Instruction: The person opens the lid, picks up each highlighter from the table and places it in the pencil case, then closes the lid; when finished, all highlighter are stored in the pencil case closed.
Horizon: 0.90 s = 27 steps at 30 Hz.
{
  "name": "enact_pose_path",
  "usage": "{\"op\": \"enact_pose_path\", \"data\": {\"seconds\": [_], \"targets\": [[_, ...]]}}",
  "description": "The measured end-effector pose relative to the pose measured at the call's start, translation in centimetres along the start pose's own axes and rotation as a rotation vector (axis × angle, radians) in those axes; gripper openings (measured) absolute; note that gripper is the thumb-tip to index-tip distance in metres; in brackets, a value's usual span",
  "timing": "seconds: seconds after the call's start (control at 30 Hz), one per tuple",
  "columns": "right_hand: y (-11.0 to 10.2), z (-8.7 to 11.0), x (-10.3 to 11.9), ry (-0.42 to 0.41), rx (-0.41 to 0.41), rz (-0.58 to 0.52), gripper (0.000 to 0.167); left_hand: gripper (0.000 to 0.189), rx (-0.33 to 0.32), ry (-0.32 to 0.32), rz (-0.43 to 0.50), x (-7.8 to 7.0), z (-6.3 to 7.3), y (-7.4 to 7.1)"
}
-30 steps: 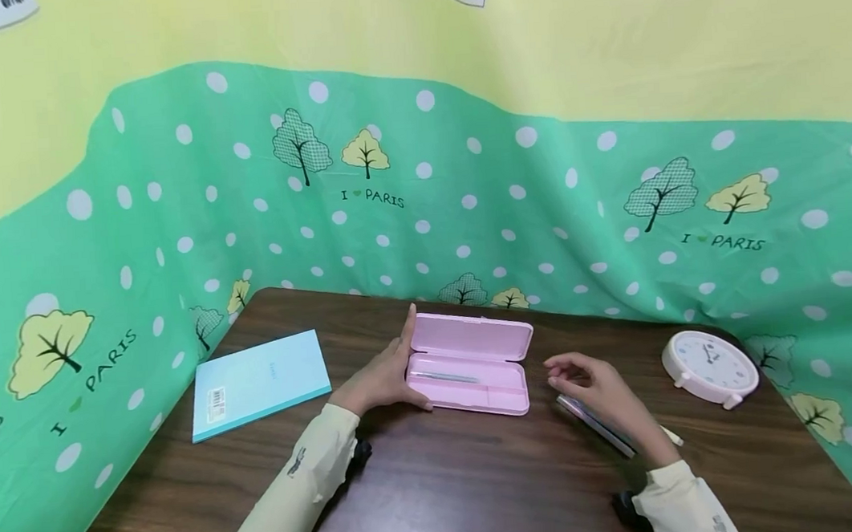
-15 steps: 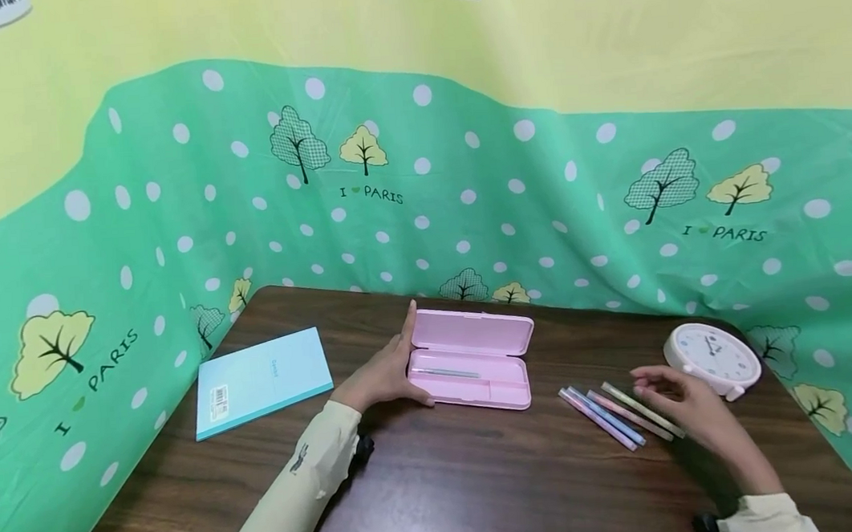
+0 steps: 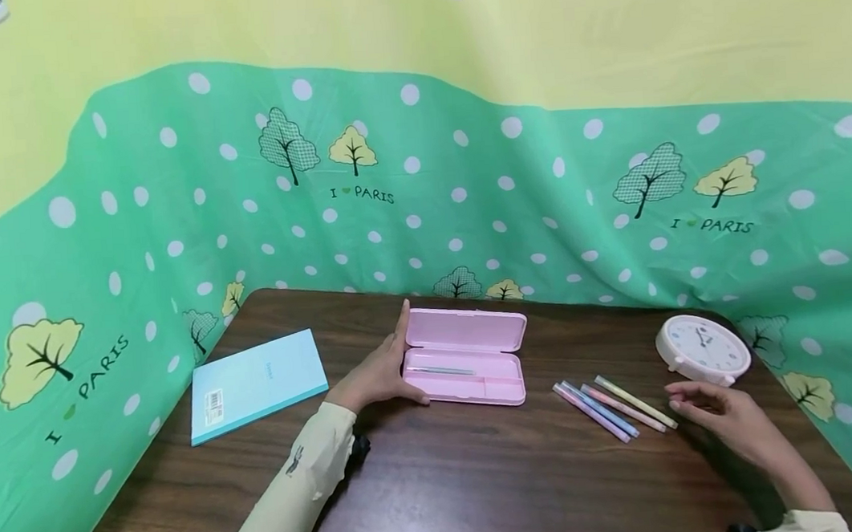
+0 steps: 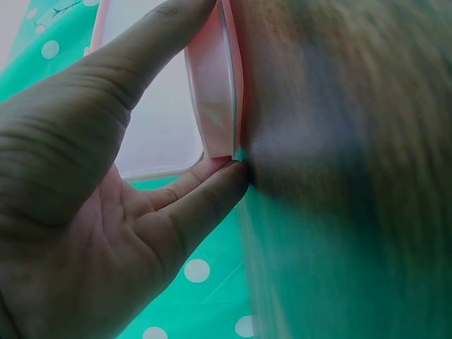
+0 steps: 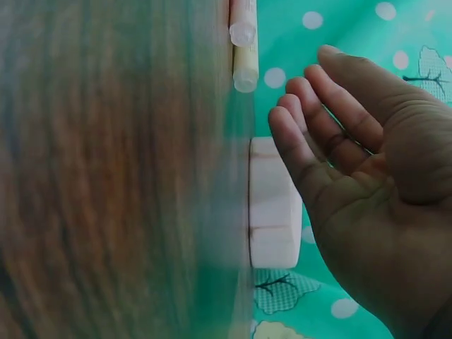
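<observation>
Four pens (image 3: pixel 623 407) apart from case edge (image 3: pixel 522 380)

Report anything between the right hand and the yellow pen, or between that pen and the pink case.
Nothing visible separates the right hand from the yellow pen. Between that pen and the pink case, three other pens lie on the table.

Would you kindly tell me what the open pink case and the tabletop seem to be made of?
The pink case: probably smooth moulded plastic, judging by its thin, even walls and rounded corners. The tabletop: satin wood or wood-look laminate; it shows dark grain and soft glare.
</observation>
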State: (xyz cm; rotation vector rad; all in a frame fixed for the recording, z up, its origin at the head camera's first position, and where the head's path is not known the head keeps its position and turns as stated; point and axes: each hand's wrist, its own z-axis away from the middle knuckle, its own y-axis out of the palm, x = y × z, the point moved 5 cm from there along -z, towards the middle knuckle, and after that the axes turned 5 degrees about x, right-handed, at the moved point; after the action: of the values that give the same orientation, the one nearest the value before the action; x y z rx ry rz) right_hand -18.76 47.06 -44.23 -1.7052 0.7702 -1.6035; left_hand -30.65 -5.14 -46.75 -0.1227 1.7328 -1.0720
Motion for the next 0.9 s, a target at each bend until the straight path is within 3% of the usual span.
{"op": "enact_pose_path", "data": {"seconds": [0.07,0.17,0.3,0.43,0.5,0.63,0.77,0.9], "targets": [[0.2,-0.2,-0.3,0.047,0.052,-0.006,0.03,0.163,0.014,-0.032,0.007,-1.1,0.6,-0.4],[0.6,-0.3,-1.0,0.104,0.147,-0.058,0.032,0.163,0.021,-0.049,-0.002,-1.4,0.8,-0.4],[0.9,-0.2,-1.5,0.127,0.204,-0.127,0.032,0.16,-0.001,0.03,0.006,0.2,0.3,0.0],[1.0,-0.1,-1.5,0.131,0.215,-0.132,0.034,0.159,-0.017,0.072,0.002,0.7,0.2,-0.1],[1.1,-0.1,-1.5,0.137,0.225,-0.13,0.035,0.163,-0.008,0.047,0.022,-0.6,0.6,-0.5],[1.1,0.0,-1.6,0.125,0.231,-0.118,0.031,0.164,0.007,0.01,0.005,-1.5,0.7,-0.4],[1.2,0.0,-1.6,0.114,0.222,-0.112,0.029,0.164,0.02,-0.023,-0.027,-2.0,0.8,-0.4],[1.4,-0.1,-1.2,0.107,0.195,-0.104,0.03,0.165,0.014,-0.014,-0.028,-1.9,0.8,-0.6]]}}
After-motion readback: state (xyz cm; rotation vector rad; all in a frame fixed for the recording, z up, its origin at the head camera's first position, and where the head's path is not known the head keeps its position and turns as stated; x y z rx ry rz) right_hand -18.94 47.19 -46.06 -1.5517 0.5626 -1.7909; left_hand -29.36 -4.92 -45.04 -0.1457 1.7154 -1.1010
